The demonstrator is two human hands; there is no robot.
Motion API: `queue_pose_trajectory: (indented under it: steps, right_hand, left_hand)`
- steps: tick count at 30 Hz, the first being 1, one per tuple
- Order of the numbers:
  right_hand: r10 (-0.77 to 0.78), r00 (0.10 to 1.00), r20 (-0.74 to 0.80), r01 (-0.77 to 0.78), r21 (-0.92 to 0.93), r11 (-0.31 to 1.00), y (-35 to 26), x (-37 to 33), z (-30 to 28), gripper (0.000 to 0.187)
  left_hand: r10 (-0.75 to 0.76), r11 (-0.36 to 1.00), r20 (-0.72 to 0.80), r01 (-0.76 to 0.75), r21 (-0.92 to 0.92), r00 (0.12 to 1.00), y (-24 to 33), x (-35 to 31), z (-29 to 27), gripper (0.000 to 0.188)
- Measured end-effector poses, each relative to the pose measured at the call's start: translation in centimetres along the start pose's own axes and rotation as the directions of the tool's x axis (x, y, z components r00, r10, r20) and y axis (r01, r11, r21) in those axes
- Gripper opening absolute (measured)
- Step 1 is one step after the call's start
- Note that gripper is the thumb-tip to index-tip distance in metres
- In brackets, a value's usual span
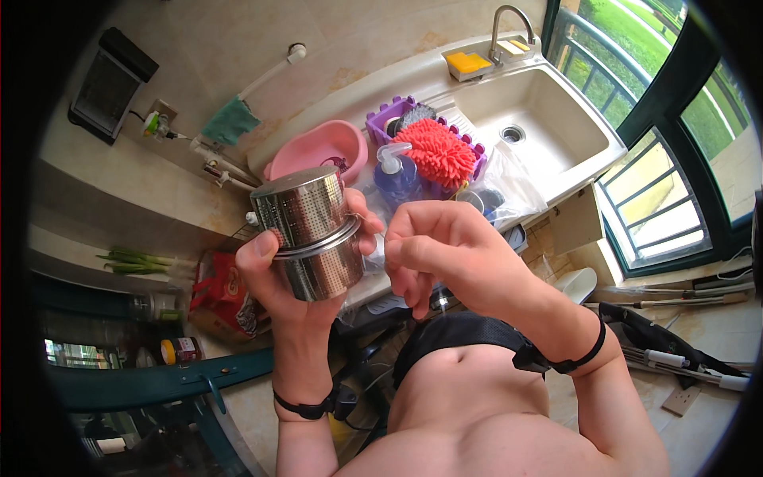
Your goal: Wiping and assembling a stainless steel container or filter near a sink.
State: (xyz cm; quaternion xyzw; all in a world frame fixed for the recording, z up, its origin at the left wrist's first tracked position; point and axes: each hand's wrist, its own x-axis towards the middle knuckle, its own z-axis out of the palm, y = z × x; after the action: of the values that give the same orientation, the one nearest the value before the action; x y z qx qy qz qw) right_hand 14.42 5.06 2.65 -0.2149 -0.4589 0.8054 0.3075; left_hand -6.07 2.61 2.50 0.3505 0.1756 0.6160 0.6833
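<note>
My left hand (270, 274) grips two perforated stainless steel strainer cups, set rim to rim. The upper strainer cup (296, 208) shows its flat end on top, and the lower strainer cup (324, 269) sits under it; both tilt slightly. My left thumb is on the near side and fingertips show on the far side. To the right, close to the cups but apart from them, is my right hand (469, 254), its thumb and index finger pinched together. Whatever the pinch may hold is too small to make out.
Behind the cups are a pink basin (318, 151), a blue pump bottle (399, 181) and a purple basket (381, 118) with a red chenille mitt (441, 153). A white sink (548, 111) with a tap (497, 40) lies beyond. At left stands a red bag (218, 294).
</note>
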Motion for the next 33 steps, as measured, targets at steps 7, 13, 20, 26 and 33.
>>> queue_pose_trajectory:
  steps: [7,13,20,26,33]
  right_hand:
    - [-0.079,0.997,-0.018,0.079,-0.04,0.996,-0.2,-0.7,0.9,0.023]
    - [-0.347,0.925,-0.153,0.313,-0.208,0.927,1.2,0.1,1.0,0.014]
    - [-0.72,0.672,0.174,0.612,-0.678,0.407,1.6,1.4,-0.5,0.018]
    - [-0.683,0.688,0.244,0.654,-0.617,0.438,1.7,1.8,-2.0,0.026]
    - [-0.66,0.676,0.328,0.681,-0.621,0.388,1.8,2.2,-2.2,0.027]
  left_hand:
    - [0.009,0.994,0.101,0.002,-0.113,0.995,-0.3,0.2,-0.7,0.081]
    - [-0.017,0.972,0.017,0.021,-0.235,1.0,-0.5,0.6,1.0,0.073]
    - [-0.115,0.979,-0.257,0.066,-0.193,0.959,-0.2,0.8,1.3,0.062]
    - [-0.154,0.975,-0.296,0.096,-0.202,0.943,-0.1,1.3,1.8,0.053]
    - [-0.106,0.984,-0.326,0.052,-0.17,0.939,-0.5,1.4,1.8,0.058]
